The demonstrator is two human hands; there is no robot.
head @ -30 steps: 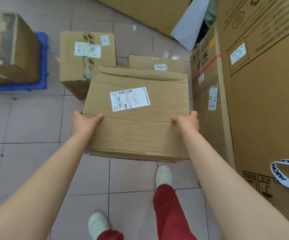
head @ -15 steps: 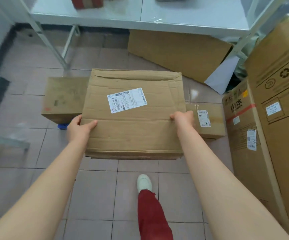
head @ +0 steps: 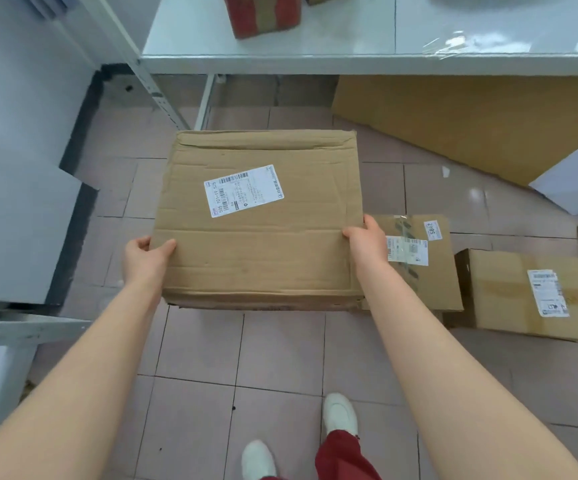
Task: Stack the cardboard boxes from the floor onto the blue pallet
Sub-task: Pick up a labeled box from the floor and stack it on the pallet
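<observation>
I hold a creased cardboard box (head: 259,220) with a white shipping label in front of me, above the tiled floor. My left hand (head: 143,258) grips its left side and my right hand (head: 367,242) grips its right side. Two more cardboard boxes lie on the floor to the right: one with tape and labels (head: 426,271) partly behind my right arm, another with a white label (head: 526,296) beyond it. The blue pallet is not in view.
A white table (head: 315,53) stands ahead with a red-and-brown box (head: 263,13) on it. Flat cardboard (head: 460,126) leans under it at the right. Grey metal shelving (head: 13,237) lines the left. My feet in white shoes are on the tiles below.
The view has swung left while I carry the box. The pallet and its box have left the view, the tall cartons at the right are gone, and the floor boxes now lie to my right.
</observation>
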